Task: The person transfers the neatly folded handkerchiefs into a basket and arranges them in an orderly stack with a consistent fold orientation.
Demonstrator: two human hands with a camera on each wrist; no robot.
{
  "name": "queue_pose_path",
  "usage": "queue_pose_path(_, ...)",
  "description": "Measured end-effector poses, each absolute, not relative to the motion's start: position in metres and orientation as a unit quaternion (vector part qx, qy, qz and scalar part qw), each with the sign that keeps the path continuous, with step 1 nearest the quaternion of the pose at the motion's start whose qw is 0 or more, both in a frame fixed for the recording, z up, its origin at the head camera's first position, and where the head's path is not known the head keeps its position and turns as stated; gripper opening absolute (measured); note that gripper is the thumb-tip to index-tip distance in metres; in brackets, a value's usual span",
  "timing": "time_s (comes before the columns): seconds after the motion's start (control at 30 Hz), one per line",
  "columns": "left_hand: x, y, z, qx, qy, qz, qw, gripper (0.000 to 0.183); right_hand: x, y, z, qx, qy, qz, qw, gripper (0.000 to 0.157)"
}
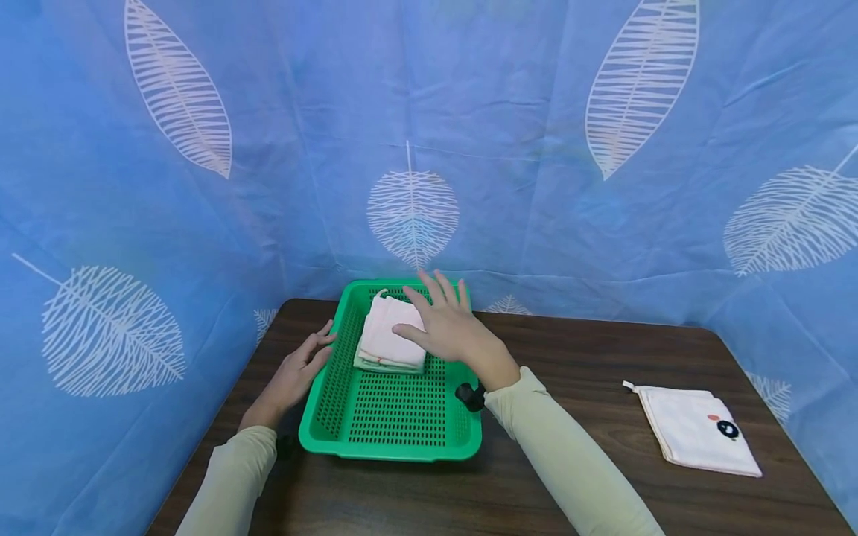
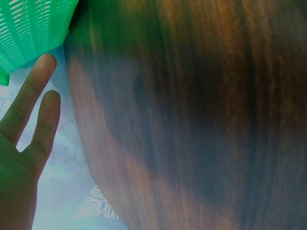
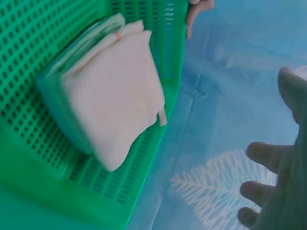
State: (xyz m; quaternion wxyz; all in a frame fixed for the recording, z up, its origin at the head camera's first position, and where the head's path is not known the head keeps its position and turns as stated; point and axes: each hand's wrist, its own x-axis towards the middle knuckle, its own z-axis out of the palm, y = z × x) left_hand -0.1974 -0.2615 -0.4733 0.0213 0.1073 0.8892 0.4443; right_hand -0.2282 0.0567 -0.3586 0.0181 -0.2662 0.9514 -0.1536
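A green plastic basket (image 1: 395,451) with slotted walls stands on the table, and a small stack of folded towels (image 1: 395,331) lies inside toward its back. The top towel is white; a pale green one shows beneath it in the right wrist view. My right hand (image 1: 445,324) is over the basket's right side with its fingers spread, holding nothing. My left hand (image 1: 295,376) is beside the basket's left wall, fingers extended and fingertips right at the rim. A folded white towel (image 1: 697,430) with a small black and red print lies on the table at the right.
The dark wooden table (image 1: 570,357) has rounded back corners. Blue cloth (image 1: 509,208) with white leaf prints hangs behind it and along both sides. A black wrist device (image 1: 471,397) sits at the right wrist, overlapping the basket's right rim in the head view.
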Motion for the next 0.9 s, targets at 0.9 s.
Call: queue_pose_path(0.9, -0.198, -0.263, -0.475, 0.110, 0.892, 0.439, 0.012, 0.049, -0.231, 0.113, -0.371, -0.218, 0.966, -0.136, -0.030, 0.078)
